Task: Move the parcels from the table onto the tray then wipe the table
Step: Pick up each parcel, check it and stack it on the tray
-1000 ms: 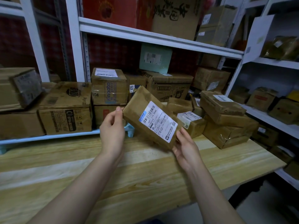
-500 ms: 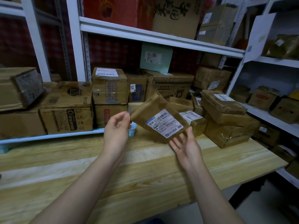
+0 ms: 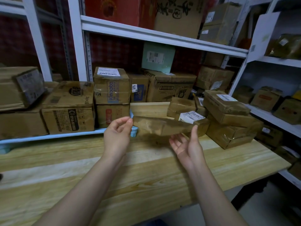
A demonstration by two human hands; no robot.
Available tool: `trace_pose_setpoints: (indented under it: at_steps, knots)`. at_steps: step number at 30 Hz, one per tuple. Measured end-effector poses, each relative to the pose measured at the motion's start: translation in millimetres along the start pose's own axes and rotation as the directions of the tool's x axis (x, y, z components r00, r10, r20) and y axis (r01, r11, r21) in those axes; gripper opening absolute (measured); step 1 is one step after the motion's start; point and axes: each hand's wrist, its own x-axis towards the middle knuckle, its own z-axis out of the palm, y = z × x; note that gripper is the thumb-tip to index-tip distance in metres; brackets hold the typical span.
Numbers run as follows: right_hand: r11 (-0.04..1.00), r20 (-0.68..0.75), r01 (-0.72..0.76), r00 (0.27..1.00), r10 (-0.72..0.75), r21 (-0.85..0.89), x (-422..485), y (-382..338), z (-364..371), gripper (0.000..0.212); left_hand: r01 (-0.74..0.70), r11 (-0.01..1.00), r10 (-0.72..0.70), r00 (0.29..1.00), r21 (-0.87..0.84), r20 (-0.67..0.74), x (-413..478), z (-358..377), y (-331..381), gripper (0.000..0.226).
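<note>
A flat brown parcel (image 3: 160,127) hangs level and blurred just above the wooden table (image 3: 114,173), between my two hands. My left hand (image 3: 117,133) is at its left end, fingers loosely curled, fingertips right by the corner; no firm grip shows. Under its right end my right hand (image 3: 187,145) lies palm up with straight fingers and the thumb raised against the parcel's front. The light blue tray (image 3: 65,135) runs along the table's back left and carries several cardboard boxes (image 3: 68,108).
Several more brown parcels (image 3: 228,126) are piled on the table's right side, one small box (image 3: 192,117) showing a white label. White shelving (image 3: 162,38) packed with cartons stands behind and to the right. The table's right edge drops to the floor.
The parcel has tipped from upright with its label towards me to lying flat and lower. My right hand has opened palm up beneath it, and my left hand's fingers have loosened.
</note>
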Motion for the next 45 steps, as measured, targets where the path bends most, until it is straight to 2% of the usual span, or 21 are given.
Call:
trace_pose_setpoints:
  at_steps: [3, 7, 13, 16, 19, 22, 28, 30, 33, 35, 37, 39, 40, 42, 43, 45]
  knots:
    - [1.0, 0.025, 0.001, 1.0, -0.001, 0.002, 1, 3, 2, 0.059, 0.005, 1.0, -0.005, 1.0, -0.013, 0.002, 0, 4, -1, 0.01]
    - [0.999, -0.026, 0.033, 0.999, -0.033, -0.008, 1, 3, 2, 0.042, 0.056, 0.998, -0.055, 0.998, -0.041, 0.018, 0, 6, -2, 0.016]
    - [0.996, -0.021, 0.058, 0.998, -0.06, -0.061, -1, 1, 0, 0.04, 0.109, 0.991, -0.11, 0.994, -0.072, -0.018, 0, 7, -5, 0.021]
    - [0.981, 0.012, 0.106, 0.994, -0.106, -0.161, -4, 0, 0, 0.028, 0.136, 0.991, -0.135, 0.989, -0.017, 0.053, -3, 5, -3, 0.036]
    - [0.91, 0.025, 0.199, 0.979, -0.204, -0.364, -6, -1, 3, 0.013, 0.15, 0.988, -0.152, 0.987, 0.045, 0.052, -4, 3, 1, 0.048]
    - [0.842, 0.015, 0.243, 0.963, -0.269, -0.482, -4, -3, 1, 0.019, 0.143, 0.986, -0.148, 0.987, 0.084, 0.057, -5, 0, 0, 0.053]
    - [0.981, -0.015, 0.113, 0.993, -0.117, -0.157, -6, -12, -5, 0.069, 0.024, 0.99, -0.035, 0.996, 0.139, 0.079, -6, 3, -9, 0.061]
    - [0.995, 0.022, 0.077, 0.997, -0.076, -0.058, -8, -14, -6, 0.073, -0.03, 0.984, 0.017, 0.997, 0.174, 0.075, -5, 3, -13, 0.063]
    - [0.995, 0.017, 0.047, 0.999, -0.048, 0.089, -10, -17, -7, 0.069, -0.092, 0.975, 0.075, 0.993, 0.203, 0.09, -5, 3, -17, 0.064]
    - [0.991, 0.015, 0.049, 0.999, -0.051, 0.122, -14, -19, -8, 0.056, -0.12, 0.97, 0.099, 0.989, 0.212, 0.109, -6, 4, -19, 0.063]
    - [0.99, 0.015, 0.054, 0.998, -0.056, 0.127, -16, -21, -10, 0.044, -0.116, 0.982, 0.105, 0.991, 0.151, 0.083, -6, 5, -21, 0.06]
    - [0.988, 0.04, 0.054, 0.997, -0.06, 0.146, -19, -21, -12, 0.047, -0.064, 0.998, 0.064, 0.997, 0.003, 0.034, -6, 7, -20, 0.056]
    - [0.988, 0.054, 0.057, 0.996, -0.066, 0.145, -19, -20, -14, 0.048, -0.035, 0.996, 0.036, 0.999, -0.079, 0.016, -6, 7, -19, 0.052]
    - [0.99, 0.07, 0.055, 0.995, -0.065, 0.126, -20, -19, -16, 0.03, -0.008, 0.987, 0.009, 1.0, -0.158, 0.0, -7, 6, -17, 0.038]
    - [0.992, 0.08, 0.054, 0.995, -0.064, 0.118, -22, -18, -15, 0.025, -0.012, 0.989, 0.012, 1.0, -0.149, -0.001, -8, 4, -17, 0.029]
    - [0.993, 0.095, 0.062, 0.993, -0.072, 0.098, -22, -15, -16, 0.033, -0.006, 0.996, 0.006, 1.0, -0.094, -0.002, -10, -1, -20, 0.012]
